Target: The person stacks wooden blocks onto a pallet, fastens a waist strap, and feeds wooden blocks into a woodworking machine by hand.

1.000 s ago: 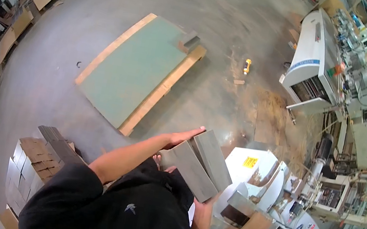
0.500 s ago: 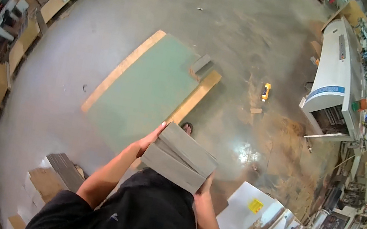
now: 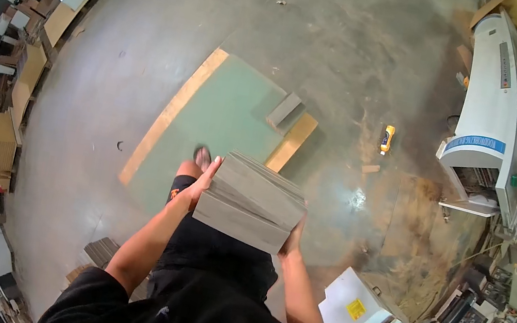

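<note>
While concrete floor [image 3: 92, 84] spreads past the left edge of a green-topped pallet [image 3: 230, 105], offering likely stepping room, gray boards [image 3: 244, 221], held up, mask part of its right edge. A smaller stack [image 3: 286, 112] occupies the far right corner. Left hand [image 3: 201, 185] and right hand [image 3: 292, 242], partly curled, clamp the boards' opposite ends. Carrying looks to be the step; the next move calls for even pressure. Off the right edge: a yellow bottle [image 3: 387, 140].

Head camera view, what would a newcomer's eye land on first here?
Probably the stack of grey boards held between the left hand and right hand, just below centre. Beyond it spreads a green panel with a pale wooden strip along its left. Farther right, a yellow bottle brightens the grey floor.
</note>
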Tool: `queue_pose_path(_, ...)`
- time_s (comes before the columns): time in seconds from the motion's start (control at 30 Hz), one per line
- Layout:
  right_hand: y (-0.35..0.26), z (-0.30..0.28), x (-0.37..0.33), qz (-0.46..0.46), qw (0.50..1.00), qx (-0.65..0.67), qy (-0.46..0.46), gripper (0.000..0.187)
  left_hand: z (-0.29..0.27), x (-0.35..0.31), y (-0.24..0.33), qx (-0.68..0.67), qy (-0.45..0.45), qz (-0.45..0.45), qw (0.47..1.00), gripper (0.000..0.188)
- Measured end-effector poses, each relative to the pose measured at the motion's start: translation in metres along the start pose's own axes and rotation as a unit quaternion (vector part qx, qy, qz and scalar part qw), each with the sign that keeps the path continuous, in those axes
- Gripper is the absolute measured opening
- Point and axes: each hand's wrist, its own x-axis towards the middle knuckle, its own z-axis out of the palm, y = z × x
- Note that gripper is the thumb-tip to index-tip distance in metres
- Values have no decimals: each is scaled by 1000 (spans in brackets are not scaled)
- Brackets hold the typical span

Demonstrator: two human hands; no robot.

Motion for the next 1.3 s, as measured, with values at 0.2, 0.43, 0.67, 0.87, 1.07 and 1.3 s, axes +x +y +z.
queue_pose_path(0.2, 20, 19, 106, 19, 993, 90, 67, 77, -102, 179, -11, 61, -24, 168, 984, 79)
queue_pose_path(0.43, 136, -61, 278, 62, 942, 224, 241, 75, -123, 349, 80, 247, -170, 71, 951, 88)
queue_pose_path(0.67, 196, -37, 467, -19, 917, 178, 357, 72, -222, 571, 79, 391, -122, 130, 903, 87)
queue_pose_path(0.87, 239, -27, 566, -129, 899, 297, 296, 76, -195, 660, 133, 353, -245, -16, 903, 81)
queue_pose_path(1.07, 253, -14, 635, -232, 864, 355, 271, 82, -150, 724, 172, 474, -289, -80, 828, 80)
queue_pose_path(1.3, 240, 0, 676, -316, 802, 439, 251, 89, -88, 734, 203, 624, -266, 0, 735, 81)
